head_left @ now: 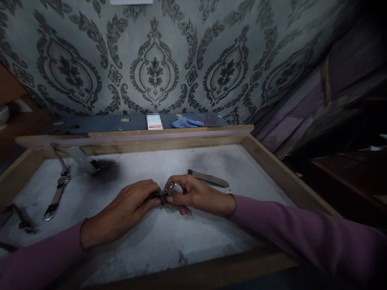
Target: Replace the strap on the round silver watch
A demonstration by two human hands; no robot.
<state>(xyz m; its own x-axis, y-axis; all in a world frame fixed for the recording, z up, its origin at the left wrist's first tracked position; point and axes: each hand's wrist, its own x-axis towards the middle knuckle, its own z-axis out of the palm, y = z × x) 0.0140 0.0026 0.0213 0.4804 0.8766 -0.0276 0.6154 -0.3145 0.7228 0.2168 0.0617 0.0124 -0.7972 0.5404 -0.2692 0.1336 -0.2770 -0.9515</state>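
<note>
A round watch case (pixel 175 188) with a shiny metal rim is held in my right hand (pixel 196 194), its fingers closed around it. My left hand (pixel 130 207) is to its left, thumb and fingers pinched on a short dark strap (pixel 155 195) that meets the side of the case. The two hands nearly touch over the middle of the white tray floor. Just behind my right hand lies a loose brown strap piece (pixel 211 178).
The wooden-rimmed tray (pixel 267 161) holds a watch (pixel 63 180) at left, a grey strap (pixel 83 160) and dark straps (pixel 24 219) at the near left. Behind its back edge are a blue cloth (pixel 187 122) and a small white packet (pixel 154 121). A patterned wall stands beyond.
</note>
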